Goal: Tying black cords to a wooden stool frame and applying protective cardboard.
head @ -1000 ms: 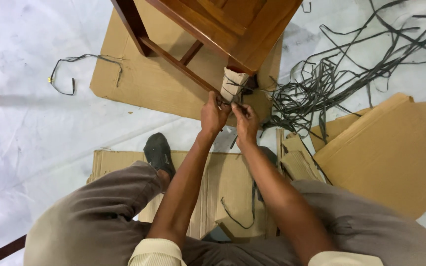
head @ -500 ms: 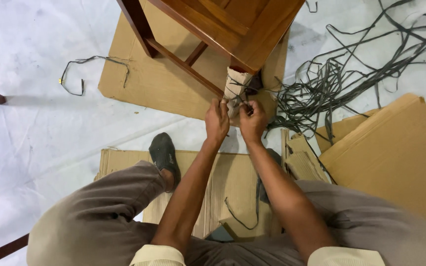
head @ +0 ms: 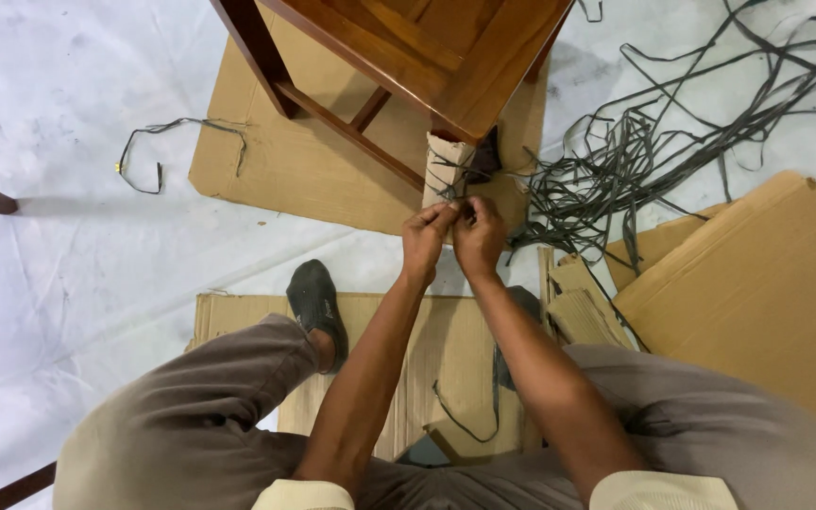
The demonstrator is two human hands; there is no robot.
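Left hand (head: 427, 238) and right hand (head: 479, 236) side by side, fingers pinched shut on dark strap (head: 452, 184) at cardboard-wrapped chair leg (head: 447, 168). Leg just beyond hands, under wooden chair (head: 427, 47). Loose strap pile (head: 635, 151) farther right on floor.

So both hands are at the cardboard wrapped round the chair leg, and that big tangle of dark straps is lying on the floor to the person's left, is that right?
Not quite. The tangle of dark straps lies on the floor to the person's right, not the left, as the head view shows. The rest holds: the left hand and the right hand are together at the cardboard wrap on the chair leg.
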